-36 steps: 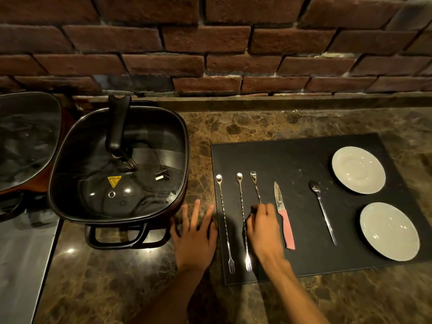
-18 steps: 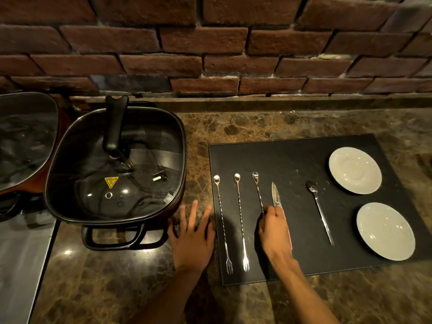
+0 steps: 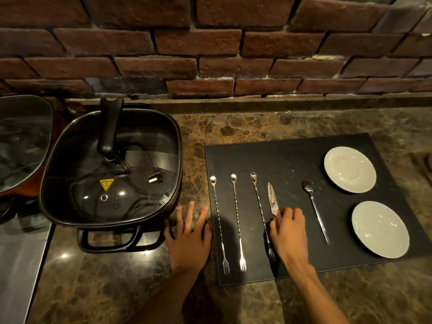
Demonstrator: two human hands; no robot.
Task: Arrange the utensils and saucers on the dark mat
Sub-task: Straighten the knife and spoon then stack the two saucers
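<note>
A dark mat (image 3: 292,157) lies on the marble counter. On it, from left to right, lie three long twisted bar spoons with fork ends (image 3: 219,224) (image 3: 238,220) (image 3: 259,202), a knife with a pink handle (image 3: 272,199), a steel spoon (image 3: 314,210) and two white saucers (image 3: 349,169) (image 3: 380,229). My right hand (image 3: 289,232) rests on the knife's handle, fingers curled over it, hiding most of the handle. My left hand (image 3: 189,237) lies flat on the counter beside the mat's left edge, fingers spread.
A black square electric pan (image 3: 112,169) with a glass lid and a tall black handle stands left of the mat, close to my left hand. Another lidded pan (image 3: 22,141) sits at the far left. A brick wall (image 3: 210,47) runs behind the counter.
My right hand has moved right from the third bar spoon onto the knife's handle. The third bar spoon now lies uncovered. My left hand has stayed put.
</note>
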